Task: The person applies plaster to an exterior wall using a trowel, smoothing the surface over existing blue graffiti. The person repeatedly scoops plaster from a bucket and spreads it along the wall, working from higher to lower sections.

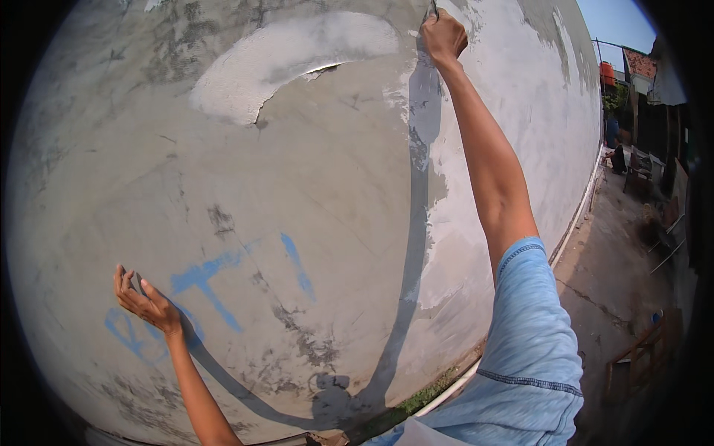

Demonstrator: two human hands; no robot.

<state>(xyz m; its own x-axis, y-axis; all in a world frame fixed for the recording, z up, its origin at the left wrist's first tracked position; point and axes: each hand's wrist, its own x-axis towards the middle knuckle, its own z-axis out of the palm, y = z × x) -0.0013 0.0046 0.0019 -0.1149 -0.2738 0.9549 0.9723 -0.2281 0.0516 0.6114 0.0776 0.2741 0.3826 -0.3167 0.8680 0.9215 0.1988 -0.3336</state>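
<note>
Right hand (445, 37) up high at the far end of your reach, fingers closed tight round a thin dark tool (434, 10); most of it is cut off by the frame edge, so you can't read its full shape or long axis. Key relation: the white plaster patch (320, 44) on the grey wall (327, 171) lies left of those fingers, its right end just beside them. Patch's long axis is a bowed band, running from that end leftward and bending down nearer you. Your right hand is clearly the nearer one. Left hand (149, 303) is well apart, low on the left by the blue paint marks (212, 279), fingers half curled, thumb apart; can't tell if you've got something in it. Pale coating (520, 111) covers the wall to the right.
</note>
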